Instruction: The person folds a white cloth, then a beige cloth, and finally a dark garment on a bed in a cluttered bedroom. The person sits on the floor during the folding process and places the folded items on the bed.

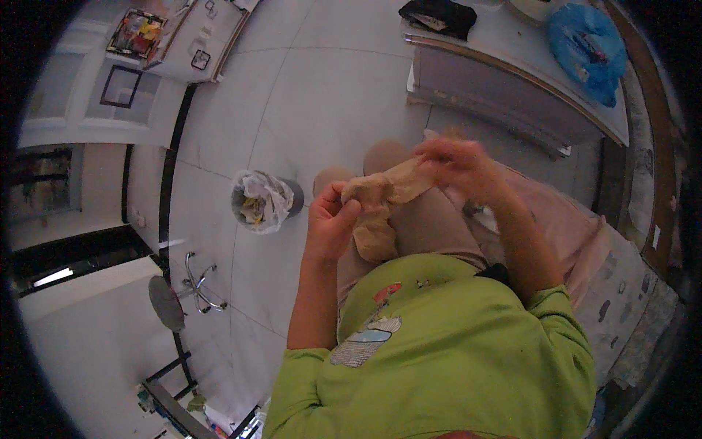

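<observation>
A beige sock-like piece of fabric [397, 186] stretches between my two hands above my knees. My left hand [332, 219] pinches one end between thumb and fingers. At the upper right end, my right hand [458, 167] is blurred, with its fingers closed around the fabric. A second part of the beige cloth [375, 241] hangs down onto my lap, over the brown-beige trousers [433, 230]. Just beyond my right hand shows a small blurred pale-orange patch, too unclear to name.
A lined waste bin [296, 195] stands on the tiled floor left of my knees. A white-topped table [510, 49] at upper right bears a blue plastic bag [589, 52] and a black cloth item [439, 16]. A pink cover [554, 219] lies at my right. A round-seated swivel stool [167, 304] is at left.
</observation>
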Demonstrator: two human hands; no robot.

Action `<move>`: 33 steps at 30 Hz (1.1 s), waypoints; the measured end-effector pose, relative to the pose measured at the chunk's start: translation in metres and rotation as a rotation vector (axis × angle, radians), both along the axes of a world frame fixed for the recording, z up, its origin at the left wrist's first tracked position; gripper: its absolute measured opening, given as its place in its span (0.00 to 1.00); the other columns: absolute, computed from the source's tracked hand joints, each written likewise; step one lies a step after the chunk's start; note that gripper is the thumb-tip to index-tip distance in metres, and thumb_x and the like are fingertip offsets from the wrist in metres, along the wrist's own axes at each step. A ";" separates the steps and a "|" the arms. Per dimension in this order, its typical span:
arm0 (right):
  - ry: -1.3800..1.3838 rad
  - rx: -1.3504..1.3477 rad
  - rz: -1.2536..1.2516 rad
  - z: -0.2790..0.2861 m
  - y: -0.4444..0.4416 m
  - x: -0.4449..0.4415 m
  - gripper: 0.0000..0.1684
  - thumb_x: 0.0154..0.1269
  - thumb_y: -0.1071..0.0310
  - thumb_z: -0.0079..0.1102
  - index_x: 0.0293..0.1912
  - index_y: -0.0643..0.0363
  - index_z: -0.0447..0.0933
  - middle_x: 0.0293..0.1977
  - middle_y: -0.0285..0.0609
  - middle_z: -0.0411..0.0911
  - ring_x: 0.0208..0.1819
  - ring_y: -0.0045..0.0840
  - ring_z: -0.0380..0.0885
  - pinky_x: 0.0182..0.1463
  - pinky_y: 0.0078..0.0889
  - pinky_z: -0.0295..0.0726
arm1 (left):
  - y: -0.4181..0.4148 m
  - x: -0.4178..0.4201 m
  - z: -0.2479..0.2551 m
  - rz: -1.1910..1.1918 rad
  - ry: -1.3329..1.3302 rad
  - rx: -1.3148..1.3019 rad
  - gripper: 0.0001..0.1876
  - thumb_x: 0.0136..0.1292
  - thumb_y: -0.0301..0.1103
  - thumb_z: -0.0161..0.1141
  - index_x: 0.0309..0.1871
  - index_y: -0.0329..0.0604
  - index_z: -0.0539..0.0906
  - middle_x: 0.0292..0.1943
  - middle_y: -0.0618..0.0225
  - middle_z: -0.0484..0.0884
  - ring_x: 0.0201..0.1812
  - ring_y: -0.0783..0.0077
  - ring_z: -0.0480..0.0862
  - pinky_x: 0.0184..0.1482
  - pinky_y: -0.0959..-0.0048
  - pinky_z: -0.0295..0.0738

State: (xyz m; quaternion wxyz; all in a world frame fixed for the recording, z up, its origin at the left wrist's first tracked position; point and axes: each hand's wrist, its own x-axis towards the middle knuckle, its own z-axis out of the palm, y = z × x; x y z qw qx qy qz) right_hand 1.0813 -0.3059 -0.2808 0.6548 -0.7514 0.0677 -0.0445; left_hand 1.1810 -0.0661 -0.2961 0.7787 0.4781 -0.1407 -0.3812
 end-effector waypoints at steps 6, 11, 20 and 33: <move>0.051 0.092 0.174 0.004 0.035 0.030 0.11 0.56 0.72 0.61 0.41 0.60 0.75 0.32 0.34 0.77 0.32 0.15 0.73 0.34 0.19 0.74 | -0.011 -0.001 0.024 0.070 0.201 0.016 0.13 0.61 0.29 0.58 0.47 0.33 0.75 0.43 0.64 0.79 0.41 0.75 0.79 0.46 0.75 0.75; -0.030 -0.212 -0.068 0.019 0.036 0.032 0.08 0.53 0.70 0.61 0.29 0.62 0.71 0.25 0.40 0.75 0.26 0.24 0.74 0.31 0.28 0.73 | -0.009 0.009 0.004 0.139 -0.221 0.237 0.06 0.58 0.25 0.61 0.38 0.37 0.78 0.37 0.66 0.80 0.38 0.78 0.78 0.42 0.77 0.74; -0.390 -0.966 -0.500 0.014 0.050 0.038 0.11 0.41 0.74 0.59 0.24 0.58 0.64 0.25 0.45 0.69 0.28 0.37 0.72 0.29 0.35 0.71 | -0.041 0.007 0.005 0.544 -0.725 0.591 0.17 0.56 0.31 0.64 0.21 0.42 0.65 0.20 0.77 0.69 0.22 0.83 0.66 0.24 0.77 0.64; -0.086 0.526 0.059 -0.011 0.044 0.044 0.10 0.61 0.63 0.57 0.38 0.59 0.74 0.42 0.36 0.74 0.40 0.16 0.70 0.41 0.19 0.70 | -0.050 0.020 0.010 0.341 0.320 -0.052 0.05 0.62 0.23 0.53 0.30 0.42 0.70 0.25 0.71 0.76 0.28 0.78 0.78 0.30 0.78 0.76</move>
